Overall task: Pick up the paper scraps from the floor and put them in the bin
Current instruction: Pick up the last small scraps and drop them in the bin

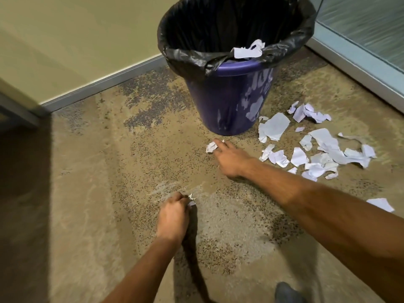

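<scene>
Your left hand [173,215] curls tight round a small scrap [192,200]. Your right hand [229,159] lays straight fingers on a crumpled scrap [211,147] on the floor [98,193], near the bin [229,101]. More scraps [323,149] lie beside the bin.

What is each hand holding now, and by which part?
The left hand holds a small scrap in its curled fingers, one end showing. The right hand touches a crumpled scrap on the floor; a grip cannot be told.

Left hand [173,215] curled, right hand [229,158] outstretched.
</scene>
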